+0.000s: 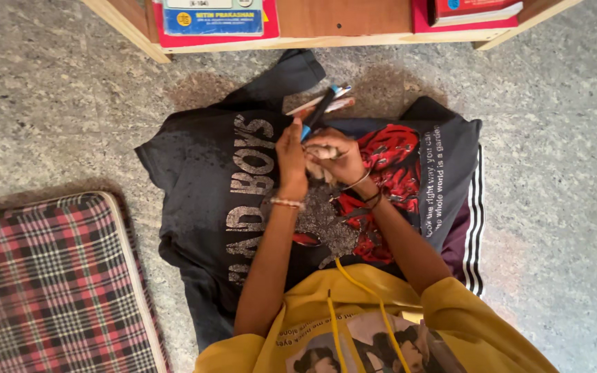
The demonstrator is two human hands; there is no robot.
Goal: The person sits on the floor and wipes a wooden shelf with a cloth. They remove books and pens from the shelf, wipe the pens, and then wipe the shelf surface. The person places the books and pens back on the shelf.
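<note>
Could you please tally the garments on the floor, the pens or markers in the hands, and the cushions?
Dark T-shirts spread on the floor: 2
Striped maroon garment under them: 1
Pens or markers held in the hands, roughly: 3
Plaid cushion: 1
Total: 7

Matt dark cloth T-shirts [209, 173] with cracked print lie on a rough speckled stone floor [57, 103]; the pens [320, 107] look smooth plastic, the shelf [340, 21] bare wood, the cushion [43, 283] woven plaid cloth.
</note>
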